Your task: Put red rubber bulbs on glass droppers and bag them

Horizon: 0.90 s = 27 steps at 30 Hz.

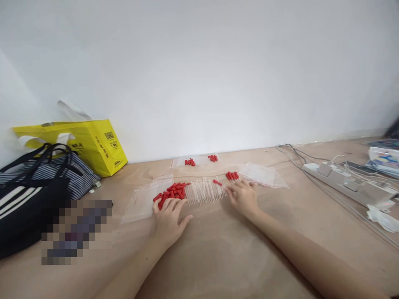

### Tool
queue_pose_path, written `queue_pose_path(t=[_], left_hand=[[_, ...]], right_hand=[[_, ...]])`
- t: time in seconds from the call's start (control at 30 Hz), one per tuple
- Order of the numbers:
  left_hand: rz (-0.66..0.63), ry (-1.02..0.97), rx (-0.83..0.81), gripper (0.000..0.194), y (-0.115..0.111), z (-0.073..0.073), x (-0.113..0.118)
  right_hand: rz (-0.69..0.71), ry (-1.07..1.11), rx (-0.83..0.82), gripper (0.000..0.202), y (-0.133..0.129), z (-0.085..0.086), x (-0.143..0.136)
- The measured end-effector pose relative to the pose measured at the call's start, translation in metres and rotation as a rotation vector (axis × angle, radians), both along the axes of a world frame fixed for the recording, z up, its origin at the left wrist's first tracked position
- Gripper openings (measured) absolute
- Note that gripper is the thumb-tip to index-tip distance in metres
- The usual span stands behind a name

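Observation:
My left hand (170, 218) lies with fingers spread at the near edge of a pile of red pieces (176, 190), its fingertips touching some of them. Right of the pile, a row of thin clear sticks (202, 192) lies side by side, with one red piece (217, 182) on top. My right hand (243, 197) rests at the row's right end, fingers bent over it; what its fingertips hold, if anything, is too small to make out. Several red-ended sticks (232, 176) lie just beyond that hand.
Clear plastic bags (140, 203) lie beside the pile and at the right (264, 175). Another bag with red-ended sticks (190, 162) is near the wall. A yellow bag (102, 145) and a black bag (31, 211) stand left; a power strip (346, 182) with cables is right.

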<state>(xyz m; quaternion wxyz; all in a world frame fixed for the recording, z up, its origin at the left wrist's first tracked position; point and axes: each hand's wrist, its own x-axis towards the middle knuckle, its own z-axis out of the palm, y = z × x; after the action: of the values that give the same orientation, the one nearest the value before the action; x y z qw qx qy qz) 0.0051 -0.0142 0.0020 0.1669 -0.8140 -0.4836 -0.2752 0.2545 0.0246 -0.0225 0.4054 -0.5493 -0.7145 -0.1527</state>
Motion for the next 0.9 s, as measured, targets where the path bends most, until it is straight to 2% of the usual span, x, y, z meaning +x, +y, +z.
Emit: queue_pose_path(t=[0.1,0.2,0.53,0.77,0.9], left_hand=[[0.081,0.027,-0.123,0.023,0.001,0.004,-0.014],[0.082,0.053,-0.235,0.024,0.0,0.008,-0.023],[0.149,0.095,-0.31,0.01,-0.002,0.014,-0.025],[0.18,0.102,-0.303,0.007,-0.001,0.011,-0.027],[0.233,0.119,-0.366,0.009,-0.001,0.014,-0.025]], right_hand=[[-0.261,0.159,-0.163,0.028,0.019,0.003,0.019],[-0.353,0.213,-0.297,0.028,0.03,0.003,0.024],[-0.372,0.05,-0.298,0.023,0.043,-0.007,-0.008],[-0.408,-0.042,-0.344,0.025,0.047,-0.008,-0.01],[-0.397,-0.023,-0.39,0.024,0.044,-0.003,-0.014]])
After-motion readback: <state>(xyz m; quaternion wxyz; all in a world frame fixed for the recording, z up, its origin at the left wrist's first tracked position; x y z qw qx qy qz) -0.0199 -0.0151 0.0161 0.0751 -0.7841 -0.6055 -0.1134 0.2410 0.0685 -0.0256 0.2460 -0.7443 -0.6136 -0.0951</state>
